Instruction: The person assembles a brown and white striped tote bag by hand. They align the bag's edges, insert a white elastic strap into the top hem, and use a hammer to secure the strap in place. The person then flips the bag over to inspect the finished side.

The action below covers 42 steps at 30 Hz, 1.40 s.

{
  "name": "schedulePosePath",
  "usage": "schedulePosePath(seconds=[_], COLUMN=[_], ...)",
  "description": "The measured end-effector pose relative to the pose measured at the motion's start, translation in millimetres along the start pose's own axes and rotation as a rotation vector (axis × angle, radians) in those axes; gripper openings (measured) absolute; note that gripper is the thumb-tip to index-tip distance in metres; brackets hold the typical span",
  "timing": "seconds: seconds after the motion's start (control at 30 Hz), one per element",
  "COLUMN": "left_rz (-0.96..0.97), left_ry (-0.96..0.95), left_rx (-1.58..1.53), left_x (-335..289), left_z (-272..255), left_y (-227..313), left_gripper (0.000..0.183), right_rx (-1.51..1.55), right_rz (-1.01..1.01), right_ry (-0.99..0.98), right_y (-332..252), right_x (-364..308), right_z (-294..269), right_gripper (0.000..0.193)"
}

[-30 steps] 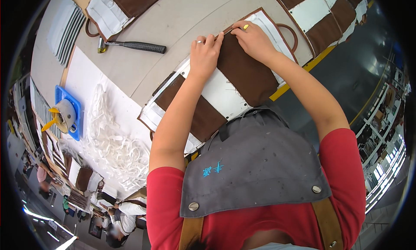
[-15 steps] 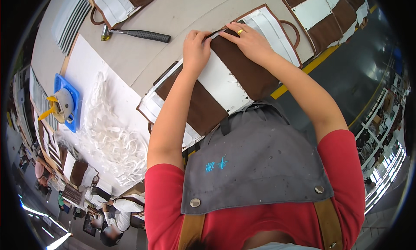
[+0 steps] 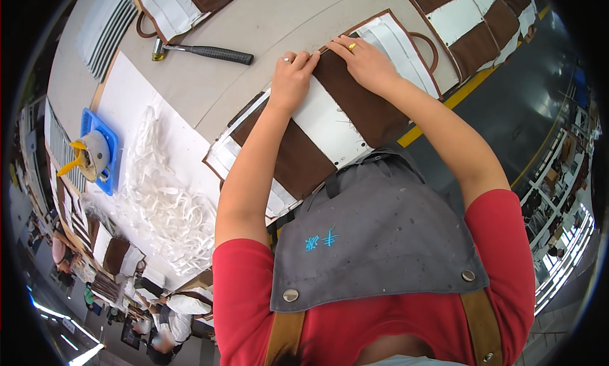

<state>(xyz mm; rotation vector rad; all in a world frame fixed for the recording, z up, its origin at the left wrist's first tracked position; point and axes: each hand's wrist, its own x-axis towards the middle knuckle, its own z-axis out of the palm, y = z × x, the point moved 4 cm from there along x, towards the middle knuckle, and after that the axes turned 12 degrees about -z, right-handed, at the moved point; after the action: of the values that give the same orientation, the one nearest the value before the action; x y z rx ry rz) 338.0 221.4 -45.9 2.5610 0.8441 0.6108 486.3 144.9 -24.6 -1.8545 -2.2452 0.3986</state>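
Observation:
In front of me a brown and white bag panel [image 3: 361, 106] lies at the table's near edge, with white lining flaps and a curved brown handle at its right end. My left hand [image 3: 293, 82] has its fingers bent over the panel's far edge, near the middle. A little to the right, my right hand [image 3: 366, 63], with a yellow ring, presses its fingers along the same edge of a brown section. Both hands are closed on this edge; the fingertips are partly hidden.
Beyond the panel lies a hammer [image 3: 212, 53] with a black grip. At left are a pile of white strips [image 3: 168, 207], a blue tray [image 3: 113, 144] and a white pot [image 3: 96, 155] with a yellow handle. More bag panels [image 3: 472, 23] lie at right. Co-workers are at lower left.
My left hand has shifted slightly right along the far edge, and its fingers now bend over it. My right hand stays nearly in place, its fingers drawn closer together.

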Motion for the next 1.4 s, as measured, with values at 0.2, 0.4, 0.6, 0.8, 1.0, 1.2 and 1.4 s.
schedulePosePath(seconds=[0.2,0.4,0.6,0.8,1.0,1.2,1.4], left_rz=[0.014,-0.01,-0.058,-0.358,-0.468,-0.494,-0.498], left_ry=[-0.048,-0.024,-0.02,0.0,-0.008,0.022,0.011], left_rx=[0.08,0.121,0.136,-0.161,-0.396,-0.365,-0.371], left_x=[-1,1,-1,-9,-17,-16,-12], left_z=[2,2,0,-16,-22,-20,-15], left_y=[0,8,6,-8,-25,-24,-24], left_gripper=[0.042,0.045,0.037,0.024,0.014,0.01,0.008], right_rx=[-0.24,-0.319,-0.089,0.117,0.063,0.059,-0.016], right_rz=[-0.153,-0.212,-0.17,-0.178,-0.227,-0.138,-0.134], right_ry=[0.015,0.095,0.069,0.131,0.151,0.056,-0.018], right_y=[-6,-5,5,-21,-26,-31,-31], right_x=[-1,0,11,6,14,30,42], right_z=[1,-1,-20,2,-3,-9,-5], right_gripper=[0.05,0.052,0.047,0.049,0.043,0.036,0.031])
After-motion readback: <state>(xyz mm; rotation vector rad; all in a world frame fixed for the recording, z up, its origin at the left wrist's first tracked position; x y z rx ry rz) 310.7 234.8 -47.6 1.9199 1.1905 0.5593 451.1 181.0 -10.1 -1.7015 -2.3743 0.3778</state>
